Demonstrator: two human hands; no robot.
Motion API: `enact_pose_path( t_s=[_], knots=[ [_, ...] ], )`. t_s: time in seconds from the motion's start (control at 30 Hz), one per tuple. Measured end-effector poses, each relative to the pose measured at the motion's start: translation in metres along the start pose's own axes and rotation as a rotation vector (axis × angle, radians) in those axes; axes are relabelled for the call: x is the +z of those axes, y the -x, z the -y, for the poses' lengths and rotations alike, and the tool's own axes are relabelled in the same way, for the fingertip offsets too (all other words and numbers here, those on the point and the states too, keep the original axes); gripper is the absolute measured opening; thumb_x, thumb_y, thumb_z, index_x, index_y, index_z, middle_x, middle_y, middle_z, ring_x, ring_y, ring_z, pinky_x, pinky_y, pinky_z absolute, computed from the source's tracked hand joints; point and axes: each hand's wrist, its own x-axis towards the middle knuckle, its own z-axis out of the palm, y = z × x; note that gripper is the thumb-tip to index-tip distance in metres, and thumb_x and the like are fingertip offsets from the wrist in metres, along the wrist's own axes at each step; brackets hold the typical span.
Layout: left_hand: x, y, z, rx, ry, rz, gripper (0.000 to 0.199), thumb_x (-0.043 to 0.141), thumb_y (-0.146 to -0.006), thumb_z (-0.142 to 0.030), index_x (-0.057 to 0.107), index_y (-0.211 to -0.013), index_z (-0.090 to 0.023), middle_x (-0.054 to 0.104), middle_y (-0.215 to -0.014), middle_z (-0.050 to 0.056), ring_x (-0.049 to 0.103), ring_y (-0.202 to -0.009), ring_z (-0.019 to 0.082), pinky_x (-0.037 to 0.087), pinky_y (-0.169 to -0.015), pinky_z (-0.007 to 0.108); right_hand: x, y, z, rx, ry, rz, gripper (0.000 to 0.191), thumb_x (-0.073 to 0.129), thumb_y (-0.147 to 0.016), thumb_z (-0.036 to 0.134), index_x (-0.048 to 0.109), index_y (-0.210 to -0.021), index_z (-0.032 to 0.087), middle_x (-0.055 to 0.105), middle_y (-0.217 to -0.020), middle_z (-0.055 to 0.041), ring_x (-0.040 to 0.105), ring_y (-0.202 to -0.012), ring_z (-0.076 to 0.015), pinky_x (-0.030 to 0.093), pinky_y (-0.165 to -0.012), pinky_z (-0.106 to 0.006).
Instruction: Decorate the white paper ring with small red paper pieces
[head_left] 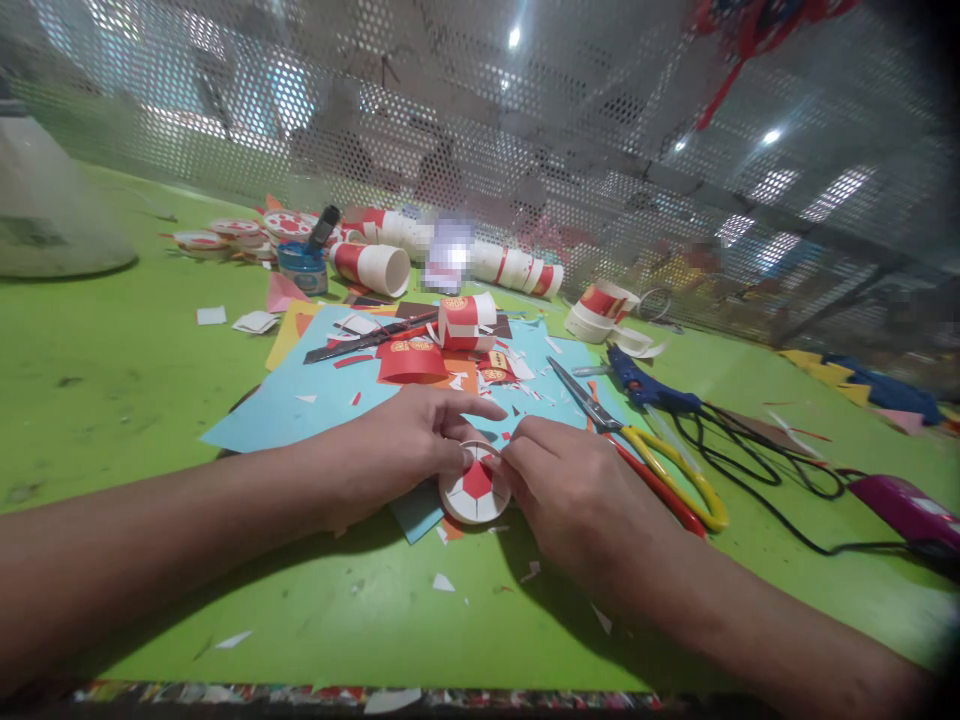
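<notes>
A round white paper disc (476,508) with a raised rim, like a cut cup bottom, sits between my hands. Red and white paper pieces cover its face, with a red one in the middle. My left hand (405,440) grips the disc at its upper left, thumb on the face and index finger stretched beyond. The fingers of my right hand (574,485) are pinched together at the disc's upper right edge; whatever lies between them is hidden. Just beyond are a cut red cup piece (411,362) and small paper scraps on blue paper (277,405).
To the right lie yellow-handled scissors (671,470) and a blue glue gun (649,385) with a trailing black cord. Paper cups (375,268), a blue jar (302,268) and decorated discs (289,224) stand at the back, before a perforated screen (450,130).
</notes>
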Motion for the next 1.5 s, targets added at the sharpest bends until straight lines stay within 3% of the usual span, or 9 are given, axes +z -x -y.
enact_pose_path(
  t_s=[0.2, 0.4, 0.8, 1.1, 1.5],
  knots=[
    [0.0, 0.0, -0.001, -0.014, 0.054, 0.014, 0.06, 0.064, -0.063, -0.005, 0.059, -0.123, -0.011, 0.06, -0.069, -0.001, 0.053, -0.06, 0.012, 0.038, -0.06, 0.027, 0.0, -0.002, -0.001, 0.042, -0.026, 0.011, 0.031, 0.042, -0.094, 0.009, 0.06, -0.069, 0.013, 0.053, -0.067, -0.004, 0.042, -0.059, -0.0152, 0.03, -0.055, -0.029],
    [-0.003, -0.001, -0.002, -0.042, 0.078, 0.059, 0.069, 0.065, -0.064, -0.005, 0.051, -0.131, -0.011, 0.067, -0.076, 0.003, 0.056, -0.062, 0.013, 0.04, -0.061, 0.027, -0.009, -0.011, -0.012, 0.213, -0.314, 0.116, 0.028, 0.055, -0.094, 0.025, 0.067, -0.072, 0.013, 0.063, -0.069, -0.0033, 0.052, -0.06, -0.0124, 0.034, -0.057, -0.026],
    [-0.003, 0.0, -0.003, -0.035, 0.051, 0.083, 0.071, 0.064, -0.064, -0.005, 0.049, -0.133, -0.011, 0.069, -0.082, 0.004, 0.056, -0.063, 0.013, 0.041, -0.061, 0.027, -0.025, -0.016, -0.014, 0.46, -0.442, 0.223, 0.02, 0.063, -0.084, 0.017, 0.067, -0.064, 0.016, 0.064, -0.061, 0.0003, 0.052, -0.054, -0.0113, 0.036, -0.053, -0.025],
    [-0.002, 0.001, -0.002, -0.017, -0.03, 0.053, 0.067, 0.063, -0.069, -0.008, 0.05, -0.134, -0.014, 0.067, -0.079, -0.001, 0.059, -0.065, 0.013, 0.044, -0.062, 0.027, -0.016, -0.015, -0.01, 0.53, -0.433, 0.241, 0.025, 0.061, -0.084, 0.029, 0.064, -0.063, 0.017, 0.063, -0.06, -0.002, 0.05, -0.052, -0.0119, 0.031, -0.047, -0.024],
    [-0.001, 0.002, -0.002, -0.004, -0.014, 0.038, 0.064, 0.063, -0.069, -0.006, 0.052, -0.131, -0.011, 0.065, -0.077, -0.001, 0.057, -0.064, 0.011, 0.043, -0.062, 0.026, -0.013, -0.012, -0.012, 0.595, -0.512, 0.265, 0.026, 0.064, -0.084, 0.035, 0.065, -0.064, 0.019, 0.062, -0.057, -0.0024, 0.051, -0.049, -0.013, 0.035, -0.045, -0.025]
  ],
)
